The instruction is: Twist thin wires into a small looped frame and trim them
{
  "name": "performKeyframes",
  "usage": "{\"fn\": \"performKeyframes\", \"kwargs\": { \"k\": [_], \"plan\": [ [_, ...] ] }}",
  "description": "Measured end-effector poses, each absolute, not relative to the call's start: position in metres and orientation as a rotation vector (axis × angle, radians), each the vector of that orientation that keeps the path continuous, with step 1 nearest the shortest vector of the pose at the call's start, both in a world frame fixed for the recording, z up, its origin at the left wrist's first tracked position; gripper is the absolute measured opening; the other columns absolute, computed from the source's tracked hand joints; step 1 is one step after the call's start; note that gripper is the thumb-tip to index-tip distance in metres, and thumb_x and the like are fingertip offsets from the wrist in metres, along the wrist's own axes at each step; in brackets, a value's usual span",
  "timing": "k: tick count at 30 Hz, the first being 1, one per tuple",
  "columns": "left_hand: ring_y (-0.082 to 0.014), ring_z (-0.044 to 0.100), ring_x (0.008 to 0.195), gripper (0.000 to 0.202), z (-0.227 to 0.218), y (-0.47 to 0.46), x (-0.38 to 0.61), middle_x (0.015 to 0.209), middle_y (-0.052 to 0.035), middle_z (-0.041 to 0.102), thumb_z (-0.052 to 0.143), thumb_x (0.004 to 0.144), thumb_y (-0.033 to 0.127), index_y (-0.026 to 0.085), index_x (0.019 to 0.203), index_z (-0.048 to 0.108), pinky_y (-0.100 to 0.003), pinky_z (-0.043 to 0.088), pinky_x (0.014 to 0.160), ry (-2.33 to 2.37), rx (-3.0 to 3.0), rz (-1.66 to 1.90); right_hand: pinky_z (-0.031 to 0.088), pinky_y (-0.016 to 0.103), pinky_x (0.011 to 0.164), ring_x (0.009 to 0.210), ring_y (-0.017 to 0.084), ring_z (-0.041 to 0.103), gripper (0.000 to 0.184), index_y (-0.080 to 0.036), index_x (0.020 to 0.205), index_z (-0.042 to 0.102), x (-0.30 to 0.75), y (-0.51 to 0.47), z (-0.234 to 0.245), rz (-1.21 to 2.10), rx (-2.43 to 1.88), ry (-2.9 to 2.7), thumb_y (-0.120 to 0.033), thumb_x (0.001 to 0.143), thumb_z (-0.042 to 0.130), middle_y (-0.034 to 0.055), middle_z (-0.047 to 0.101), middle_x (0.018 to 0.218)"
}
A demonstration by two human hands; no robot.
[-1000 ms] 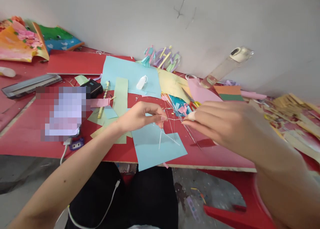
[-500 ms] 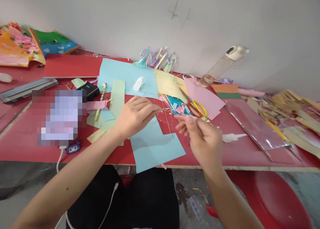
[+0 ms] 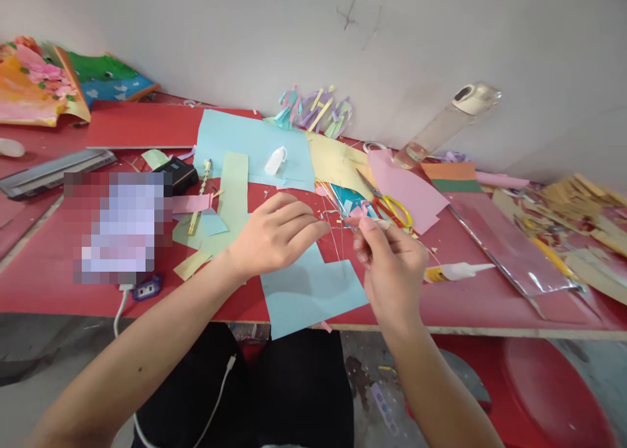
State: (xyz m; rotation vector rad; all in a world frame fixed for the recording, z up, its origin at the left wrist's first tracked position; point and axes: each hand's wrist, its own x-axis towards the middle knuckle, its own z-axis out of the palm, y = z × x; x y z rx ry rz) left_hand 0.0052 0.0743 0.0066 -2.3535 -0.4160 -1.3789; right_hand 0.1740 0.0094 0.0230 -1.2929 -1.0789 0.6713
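Nearest to the person, below the grip, a blue sheet of paper (image 3: 313, 299) lies with its front corner passing over the edge of the red table (image 3: 490, 312). Above it, the left hand (image 3: 281, 234) has its fingertips brought together, and the right hand (image 3: 392, 252) makes a narrow pinch of thumb and forefinger. Between them runs a thin wire (image 3: 339, 228), which both hands appear to hold, although the fingers hide its ends. For such a fine piece, it would be good to pinch near the working part, to pull only lightly, and to turn with the fingertips, so that no kink is made. To the right of the grip lies a glue bottle (image 3: 458, 272); beyond the right fingertips, the scissors (image 3: 381, 198) rest by pink paper (image 3: 409, 179). Farther, left behind the grip, a small white bottle (image 3: 275, 161) lies on another blue sheet (image 3: 230, 134), and paper figures (image 3: 318, 113) are close to the wall (image 3: 220, 43)
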Motion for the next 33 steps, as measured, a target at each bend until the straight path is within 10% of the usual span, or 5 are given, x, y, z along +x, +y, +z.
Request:
{"fn": "performKeyframes", "kwargs": {
  "k": [15,33],
  "plan": [
    [-0.0098,0.065,0.066,0.015,0.021,0.072,0.006,0.069,-0.0021,0.070,0.059,0.088,0.019,0.014,0.075,0.064,-0.024,0.052,0.067,-1.463,-3.865,-1.867,0.035,0.022,0.042,0.043,0.008,0.044,0.026,-0.020,0.073,0.065,0.182,0.027,-0.007,0.419,-1.066,-1.235,-0.040,0.088,0.060,-0.0047,0.051,0.053],
    [-0.0125,0.068,0.069,0.014,0.016,0.080,0.003,0.072,-0.0025,0.072,0.063,0.086,0.028,0.016,0.084,0.070,-0.025,0.053,0.068,-1.572,-3.591,-1.665,0.044,0.022,0.040,0.048,0.010,0.055,0.017,-0.021,0.079,0.070,0.189,0.040,-0.011,0.942,-0.995,-1.286,-0.038,0.080,0.071,-0.0023,0.063,0.061]
  ]
}}
